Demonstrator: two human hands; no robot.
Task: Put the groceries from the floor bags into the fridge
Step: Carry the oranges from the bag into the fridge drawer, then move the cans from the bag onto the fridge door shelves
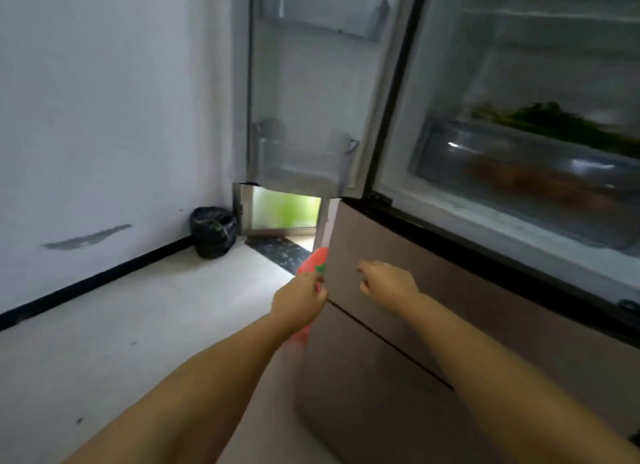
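1. My left hand [300,299] reaches into a red bag [313,267] on the floor [180,311] beside the fridge [398,290] corner; I cannot tell its finger state, so a lift could slip.
2. My right hand [388,281] hangs loosely curled, holding nothing, and could knock the fridge front.

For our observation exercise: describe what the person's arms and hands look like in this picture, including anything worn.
Both forearms are bare up to the frame's edge: no sleeves show. The left hand and right hand wear no gloves, and no watch, bracelet or ring is visible. The picture is too blurred to show the fingers in detail.
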